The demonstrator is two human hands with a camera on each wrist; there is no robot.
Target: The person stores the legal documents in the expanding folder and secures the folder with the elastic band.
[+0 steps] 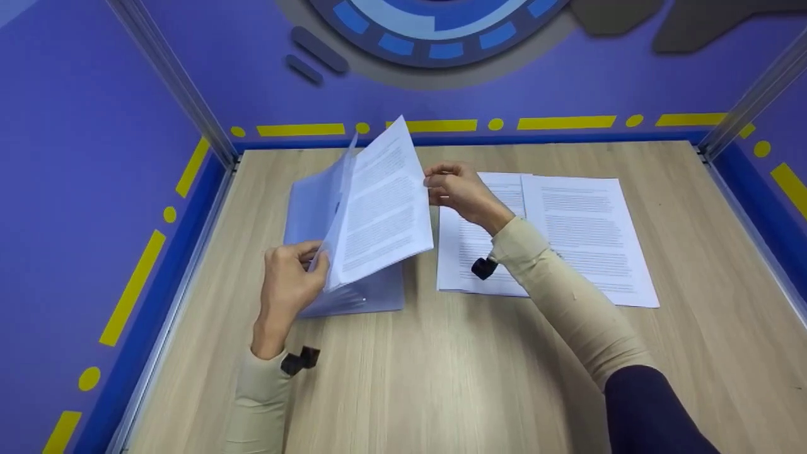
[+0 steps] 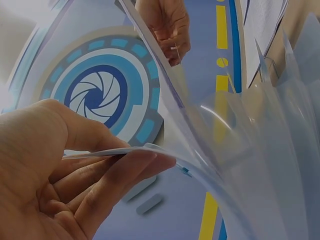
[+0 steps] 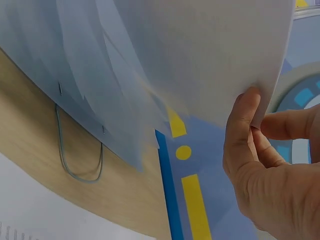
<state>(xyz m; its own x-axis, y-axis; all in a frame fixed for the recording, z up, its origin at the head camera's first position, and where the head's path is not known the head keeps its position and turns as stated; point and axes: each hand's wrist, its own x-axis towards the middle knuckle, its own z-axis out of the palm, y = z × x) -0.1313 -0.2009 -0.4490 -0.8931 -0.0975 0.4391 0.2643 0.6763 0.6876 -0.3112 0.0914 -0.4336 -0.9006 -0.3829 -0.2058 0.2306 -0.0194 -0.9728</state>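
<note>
Wall: blue-violet, patterned with yellow bars and dots, standing beyond the folder.
Table: pale wood grain, under the folder and reaching out on every side of it.
Printed stacks: two piles of text pages lying flat on the table, just right of the folder, their neighbouring edges overlapping.
Folder: see-through bluish plastic with several clear leaves, spread open on the table.
Raised paper: white, covered with printed text, tilted up over the folder's right part; whether its lower end is inside a leaf, I cannot tell.
Clear leaf: lifted and bent, part of the folder.
Left hand: at the folder's near side, thumb and fingers pinched on the clear leaf.
Right hand: to the right of the folder, thumb and fingers clamped on the raised paper's edge.
Wrist cameras: small and black, one on each wrist, nearer the viewer than the folder's middle.
Cord: a thin loop hanging at the folder's edge.
</note>
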